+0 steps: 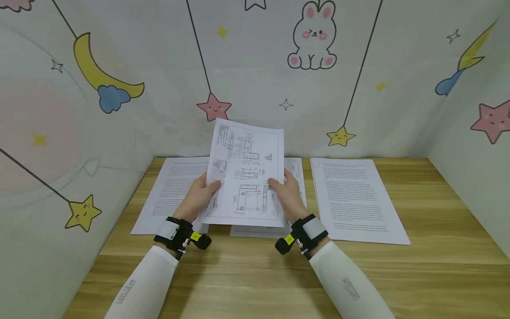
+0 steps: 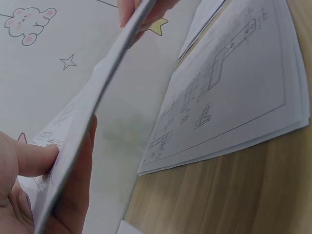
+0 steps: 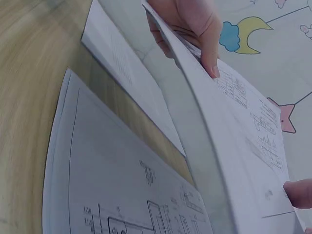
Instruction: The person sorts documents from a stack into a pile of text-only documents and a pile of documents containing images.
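Observation:
A thin stack of paper sheets (image 1: 249, 177), its top sheet printed with technical drawings, is held up off the table and tilted. My left hand (image 1: 198, 197) pinches its left edge, thumb on the printed face and fingers behind, as the left wrist view also shows at the hand (image 2: 44, 180). On the opposite edge my right hand (image 1: 287, 195) grips it the same way. Beneath it on the table lies another stack of drawing sheets (image 2: 243, 83), partly covered in the head view but plain in both wrist views.
A stack of text pages (image 1: 171, 190) lies on the left of the wooden table (image 1: 255, 274), partly behind my left hand. Another text stack (image 1: 358, 199) lies to the right. A patterned cloth wall (image 1: 255, 79) rises behind the table.

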A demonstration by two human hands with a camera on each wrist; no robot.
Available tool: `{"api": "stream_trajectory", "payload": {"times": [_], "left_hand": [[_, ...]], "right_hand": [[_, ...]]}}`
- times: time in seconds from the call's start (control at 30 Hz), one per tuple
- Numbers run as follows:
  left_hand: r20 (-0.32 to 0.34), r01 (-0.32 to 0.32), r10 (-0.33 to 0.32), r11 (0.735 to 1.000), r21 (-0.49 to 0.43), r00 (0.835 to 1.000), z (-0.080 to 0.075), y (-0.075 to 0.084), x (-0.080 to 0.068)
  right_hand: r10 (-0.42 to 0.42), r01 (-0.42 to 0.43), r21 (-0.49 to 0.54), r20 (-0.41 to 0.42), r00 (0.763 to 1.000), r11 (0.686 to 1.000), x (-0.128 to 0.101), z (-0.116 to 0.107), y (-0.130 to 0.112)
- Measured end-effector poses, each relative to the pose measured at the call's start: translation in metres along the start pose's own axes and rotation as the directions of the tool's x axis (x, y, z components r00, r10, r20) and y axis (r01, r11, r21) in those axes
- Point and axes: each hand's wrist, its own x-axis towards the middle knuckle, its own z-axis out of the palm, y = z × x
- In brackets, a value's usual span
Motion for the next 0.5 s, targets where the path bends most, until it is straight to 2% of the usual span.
{"api": "stream_trajectory", "payload": {"times": [0.27,0.5], "left_hand": [[0.01,0.006,-0.006,1.0,0.008,1.0,0.025,0.006,0.003],[0.071,-0.014,0.015,1.0,-0.008,0.997,0.044,0.014,0.007]], "right_hand": [[-0.022,0.017,-0.12,-0.035,0.999,0.993,-0.001,-0.022,0.007],[-0.047,0.033,-0.16,-0.083,0.995,0.987,-0.007,-0.047,0.011]]}}
